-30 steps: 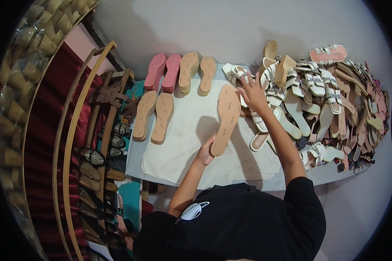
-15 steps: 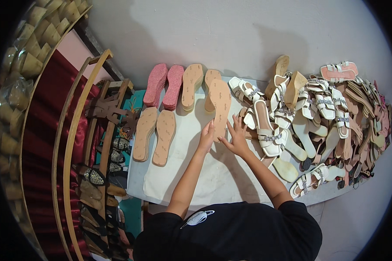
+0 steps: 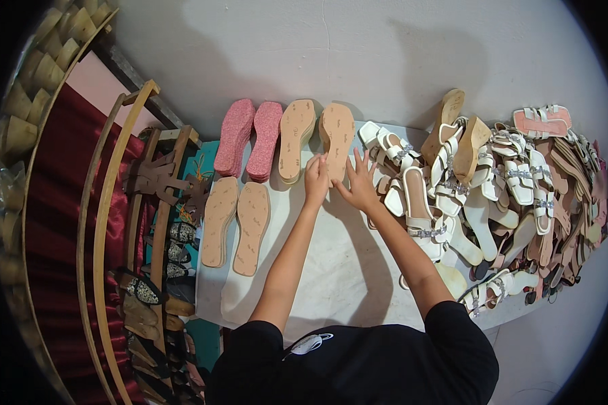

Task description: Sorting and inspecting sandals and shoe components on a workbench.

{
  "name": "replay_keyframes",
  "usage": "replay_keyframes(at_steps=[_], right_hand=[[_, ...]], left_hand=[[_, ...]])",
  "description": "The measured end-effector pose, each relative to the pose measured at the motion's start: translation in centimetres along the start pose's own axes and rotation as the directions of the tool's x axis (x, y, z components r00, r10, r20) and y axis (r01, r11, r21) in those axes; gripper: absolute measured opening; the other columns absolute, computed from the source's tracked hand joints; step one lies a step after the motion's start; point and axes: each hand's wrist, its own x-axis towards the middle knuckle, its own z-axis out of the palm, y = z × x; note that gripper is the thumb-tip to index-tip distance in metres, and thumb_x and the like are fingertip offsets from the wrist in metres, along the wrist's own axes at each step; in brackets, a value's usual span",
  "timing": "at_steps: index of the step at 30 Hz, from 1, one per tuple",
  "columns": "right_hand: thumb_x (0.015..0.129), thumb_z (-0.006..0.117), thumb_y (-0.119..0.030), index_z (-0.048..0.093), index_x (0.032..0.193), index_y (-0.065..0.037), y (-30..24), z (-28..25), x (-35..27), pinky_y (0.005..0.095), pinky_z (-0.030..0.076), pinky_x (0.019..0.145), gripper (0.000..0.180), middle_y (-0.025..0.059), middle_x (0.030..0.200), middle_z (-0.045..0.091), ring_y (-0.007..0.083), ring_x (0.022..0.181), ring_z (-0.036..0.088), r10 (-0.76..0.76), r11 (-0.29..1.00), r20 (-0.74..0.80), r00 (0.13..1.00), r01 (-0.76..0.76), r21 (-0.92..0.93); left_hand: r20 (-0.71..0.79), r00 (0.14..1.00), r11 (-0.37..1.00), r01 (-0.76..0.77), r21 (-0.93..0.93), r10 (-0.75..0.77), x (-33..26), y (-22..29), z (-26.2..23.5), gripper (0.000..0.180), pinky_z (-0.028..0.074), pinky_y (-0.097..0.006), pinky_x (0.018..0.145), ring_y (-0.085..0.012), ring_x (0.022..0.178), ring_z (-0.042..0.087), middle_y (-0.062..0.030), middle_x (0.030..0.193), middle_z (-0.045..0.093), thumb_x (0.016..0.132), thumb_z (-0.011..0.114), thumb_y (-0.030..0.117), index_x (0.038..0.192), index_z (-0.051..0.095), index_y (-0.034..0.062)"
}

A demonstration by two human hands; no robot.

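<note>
The tan, sole-shaped insole with small dark printed marks point(image 3: 338, 131) lies at the right end of the back row on the table point(image 3: 208, 295), level with the top of a layered stack whose edges show along its left side. The person's left hand point(image 3: 316, 179) is bunched against the insole's lower left edge; from here I cannot tell whether it grips or only presses. The right hand point(image 3: 359, 185) is loose, fingers fanned out just beside the right edge, thumb reaching to the lower end.

To the left in that row stand a tan insole stack point(image 3: 296, 137) and two speckled pink sole-shaped stacks, one point(image 3: 234, 135) beside the other point(image 3: 264, 138). Nearer the person lie two more tan stacks, the outer one point(image 3: 219, 219) and the inner one point(image 3: 252, 226). A white sheet point(image 3: 325, 263) spreads under the forearms. On the right, white sandals with glittering straps point(image 3: 519, 181) are heaped up, the closest near the right hand. Off to the left hangs a shiny dark red curtain point(image 3: 59, 182).
</note>
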Motion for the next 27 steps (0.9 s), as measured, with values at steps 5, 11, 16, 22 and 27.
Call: replay_keyframes(at_steps=[5,11,16,22,27], right_hand=[[0.079,0.053,-0.043,0.031,0.128,0.006,1.3,1.0,1.2,0.0654,0.003,0.095,0.073,0.0258,0.14,0.008,0.0465,0.129,-0.001,-0.011,1.0,-0.003,1.0,0.011,0.006],[0.079,0.052,-0.043,0.031,0.128,0.007,1.5,2.2,0.9,0.0647,0.001,0.096,0.073,0.0258,0.141,0.007,0.0459,0.129,-0.002,0.032,0.999,0.07,0.997,-0.035,0.042],[0.079,0.052,-0.042,0.028,0.13,0.004,1.2,2.2,1.1,0.0646,0.001,0.096,0.074,0.026,0.141,0.007,0.0462,0.129,-0.003,0.038,0.997,0.092,0.995,-0.044,0.059],[0.079,0.052,-0.043,0.025,0.132,0.003,1.2,2.2,1.2,0.0655,0.001,0.095,0.075,0.0264,0.14,0.008,0.0471,0.129,-0.002,0.06,0.997,0.116,0.991,-0.066,0.044],[0.079,0.051,-0.043,0.026,0.132,0.002,0.4,1.6,0.9,0.0662,0.003,0.095,0.074,0.0271,0.14,0.009,0.0475,0.128,0.001,0.111,0.994,0.158,0.981,-0.11,-0.014]], left_hand=[[0.01,0.999,0.979,-0.05,0.196,0.049,0.6,-0.4,0.3,0.04,0.032,-0.037,0.094,-0.033,0.113,0.042,-0.0223,0.119,0.046,0.093,0.032,0.026,0.112,0.054,-0.0025],[-0.023,0.999,0.991,-0.046,0.127,0.049,0.1,-1.7,0.7,0.041,0.033,-0.035,0.095,-0.0315,0.114,0.043,-0.0213,0.12,0.046,0.094,0.031,0.025,0.114,0.051,-0.0042],[-0.044,0.998,0.993,-0.034,0.113,0.039,0.0,-2.3,0.5,0.041,0.034,-0.035,0.094,-0.0311,0.112,0.046,-0.0201,0.119,0.048,0.093,0.031,0.024,0.114,0.05,-0.006],[-0.023,1.0,0.994,-0.015,0.113,0.018,0.2,-2.3,0.4,0.041,0.036,-0.034,0.092,-0.0315,0.109,0.047,-0.0211,0.118,0.049,0.093,0.032,0.025,0.114,0.05,-0.0062],[-0.012,0.999,0.977,-0.035,0.21,0.039,-0.4,-2.4,0.4,0.042,0.031,-0.039,0.096,-0.0343,0.114,0.041,-0.0217,0.121,0.045,0.092,0.034,0.025,0.118,0.046,-0.0048]])
